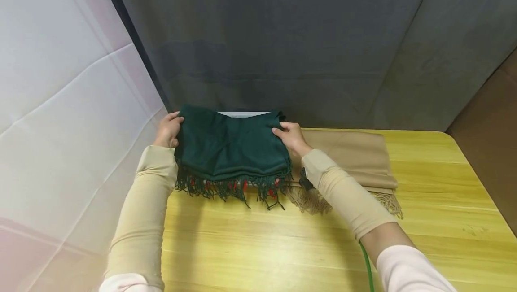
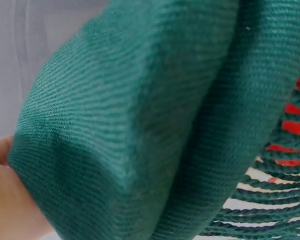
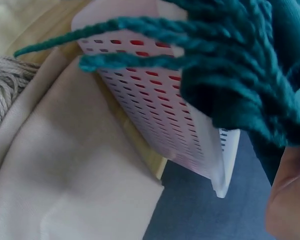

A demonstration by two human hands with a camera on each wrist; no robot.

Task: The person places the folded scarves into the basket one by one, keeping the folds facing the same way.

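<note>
A folded dark green scarf (image 1: 232, 144) with twisted fringe is held up between both hands. My left hand (image 1: 167, 130) pinches its upper left corner, and in the left wrist view the cloth bulges in soft folds. On the opposite side my right hand (image 1: 294, 137) grips the upper right edge, thumb in front. Behind and below the scarf stands a white perforated basket (image 3: 145, 100), mostly covered in the head view except for a strip of its back rim. Red cloth (image 2: 296, 127) shows through the green fringe and through the basket's holes.
A folded beige scarf (image 1: 347, 148) with fringe lies on the yellow wooden table (image 1: 250, 247) just right of the basket, partly under my right forearm. A green cable (image 1: 367, 265) runs below that forearm. A grey partition (image 1: 282, 36) rises behind, a white one (image 1: 72, 103) at left.
</note>
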